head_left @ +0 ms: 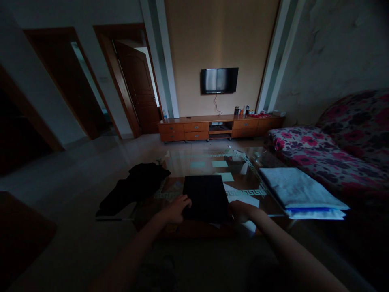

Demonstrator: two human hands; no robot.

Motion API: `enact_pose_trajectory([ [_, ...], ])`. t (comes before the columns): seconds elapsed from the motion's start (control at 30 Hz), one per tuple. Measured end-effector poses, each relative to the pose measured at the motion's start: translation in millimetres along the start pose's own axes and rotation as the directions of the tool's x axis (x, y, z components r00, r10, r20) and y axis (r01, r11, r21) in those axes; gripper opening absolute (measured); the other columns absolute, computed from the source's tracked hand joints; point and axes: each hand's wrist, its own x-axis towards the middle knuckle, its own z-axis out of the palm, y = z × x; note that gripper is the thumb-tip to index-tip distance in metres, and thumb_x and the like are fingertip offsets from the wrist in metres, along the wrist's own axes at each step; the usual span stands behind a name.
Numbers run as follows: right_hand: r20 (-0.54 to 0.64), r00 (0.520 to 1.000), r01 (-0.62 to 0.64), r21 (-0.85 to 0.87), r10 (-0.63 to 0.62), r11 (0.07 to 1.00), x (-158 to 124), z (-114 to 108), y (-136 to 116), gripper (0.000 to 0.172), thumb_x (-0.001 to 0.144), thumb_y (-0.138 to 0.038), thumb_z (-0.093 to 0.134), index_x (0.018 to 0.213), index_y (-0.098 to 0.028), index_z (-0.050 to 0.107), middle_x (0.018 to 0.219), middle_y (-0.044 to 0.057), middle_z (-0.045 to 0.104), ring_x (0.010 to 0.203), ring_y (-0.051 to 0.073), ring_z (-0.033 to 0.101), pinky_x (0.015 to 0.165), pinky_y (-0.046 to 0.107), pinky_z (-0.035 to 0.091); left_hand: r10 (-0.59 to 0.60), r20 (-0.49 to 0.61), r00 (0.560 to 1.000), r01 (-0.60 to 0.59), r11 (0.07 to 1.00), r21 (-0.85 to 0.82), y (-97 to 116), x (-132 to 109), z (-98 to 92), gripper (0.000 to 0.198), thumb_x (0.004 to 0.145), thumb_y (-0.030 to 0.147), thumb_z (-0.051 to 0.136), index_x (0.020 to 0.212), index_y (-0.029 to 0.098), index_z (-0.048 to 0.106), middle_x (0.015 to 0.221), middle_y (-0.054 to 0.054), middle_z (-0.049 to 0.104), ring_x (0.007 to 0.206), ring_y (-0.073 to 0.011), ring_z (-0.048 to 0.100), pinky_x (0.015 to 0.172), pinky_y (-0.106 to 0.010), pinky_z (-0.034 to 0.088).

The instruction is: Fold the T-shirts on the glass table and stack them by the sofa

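Note:
On the glass coffee table (170,164) in front of me lies a flat black rectangle (205,196), too dark to tell whether it is folded cloth or something stiff. My left hand (176,209) is closed at its left edge, fingers curled over the top. At the near right corner, my right hand (242,211) is closed on the edge, its fingertips partly hidden. White sheets (246,198) show beside and partly under the black rectangle. A loose black garment (133,188) is spread over the table's left side.
A folded pale stack with a blue layer (299,190) lies at the table's right end. Beyond it is a flowered sofa (331,158). A low wooden TV cabinet (197,127) stands at the far wall. A dark brown object (24,227) is at left.

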Motion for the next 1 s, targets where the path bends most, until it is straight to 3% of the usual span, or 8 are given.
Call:
enact_pose_trajectory([
  [0.1,0.122,0.990,-0.062,-0.066,0.070,0.996,0,-10,-9,0.026,0.071,-0.045,0.078,0.074,-0.020,0.072,0.072,0.005,0.066,0.066,0.020,0.062,0.066,0.034,0.049,-0.036,-0.013,0.999,0.035,0.996,-0.080,-5,8,-3.0,0.030,0.065,0.005,0.053,0.087,0.022,0.062,0.097,-0.003,0.061,0.098,-0.0207,0.059,0.085,-0.030,0.046],
  [0.17,-0.037,0.987,-0.160,-0.108,0.157,0.981,9,-17,-24,0.038,0.085,-0.054,0.063,0.082,-0.018,0.072,0.084,0.010,0.069,0.078,0.024,0.066,0.072,0.035,0.050,-0.074,-0.100,0.992,0.063,0.993,-0.103,-6,23,-3.1,0.023,0.076,0.007,0.047,0.083,0.022,0.063,0.091,-0.003,0.062,0.094,-0.0191,0.061,0.088,-0.031,0.046],
  [0.27,-0.362,0.917,-0.238,-0.165,0.165,0.957,34,-14,-53,0.037,0.097,-0.045,0.046,0.108,-0.017,0.068,0.115,0.015,0.067,0.109,0.027,0.063,0.091,0.037,0.047,-0.097,-0.268,0.959,0.083,0.995,-0.062,-4,55,1.4,0.029,0.086,0.011,0.042,0.098,0.023,0.066,0.103,-0.004,0.064,0.101,-0.0192,0.060,0.094,-0.033,0.046],
  [0.4,-0.504,0.848,-0.279,-0.155,0.167,0.948,77,7,-75,0.050,0.099,-0.046,0.039,0.137,-0.016,0.054,0.148,0.019,0.047,0.137,0.031,0.042,0.110,0.043,0.034,-0.120,-0.361,0.925,0.142,0.989,0.035,-8,89,11.9,0.035,0.091,0.026,0.050,0.124,0.023,0.060,0.133,-0.008,0.057,0.122,-0.0240,0.054,0.106,-0.038,0.042],
  [0.53,-0.547,0.787,-0.400,-0.099,0.286,0.911,109,22,-65,0.070,0.100,-0.052,0.033,0.157,-0.013,0.030,0.166,0.017,0.016,0.152,0.032,0.014,0.120,0.047,0.013,-0.244,-0.348,0.905,0.272,0.962,0.033,-25,100,25.5,0.079,0.081,0.053,0.066,0.147,0.019,0.043,0.158,-0.014,0.037,0.144,-0.0325,0.035,0.118,-0.045,0.029],
  [0.63,-0.476,0.827,-0.403,-0.130,0.300,0.906,120,31,-46,0.076,0.098,-0.062,0.030,0.162,-0.024,0.018,0.169,0.008,0.005,0.155,0.030,0.001,0.121,0.049,0.003,-0.263,-0.293,0.919,0.289,0.956,0.048,-38,96,36.0,0.097,0.079,0.069,0.061,0.155,0.017,0.032,0.164,-0.014,0.027,0.152,-0.0336,0.019,0.122,-0.048,0.019],
  [0.83,-0.408,0.870,-0.364,-0.154,0.277,0.918,124,38,-25,0.073,0.097,-0.068,0.022,0.161,-0.034,0.017,0.169,0.002,0.010,0.155,0.027,0.004,0.120,0.055,0.000,-0.300,-0.210,0.930,0.315,0.948,0.040,-40,91,44.3,0.093,0.086,0.073,0.047,0.157,0.016,0.029,0.166,-0.015,0.020,0.154,-0.0331,0.015,0.121,-0.047,0.021],
  [1.0,-0.565,0.772,-0.477,-0.214,0.290,0.853,117,33,-56,0.068,0.100,-0.054,0.029,0.157,-0.017,0.034,0.165,0.017,0.020,0.152,0.037,0.013,0.116,0.062,-0.011,-0.425,-0.239,0.873,0.462,0.878,0.126,-23,96,34.5,0.065,0.094,0.058,0.041,0.145,0.019,0.048,0.155,-0.019,0.042,0.142,-0.0394,0.037,0.111,-0.056,0.029],
])
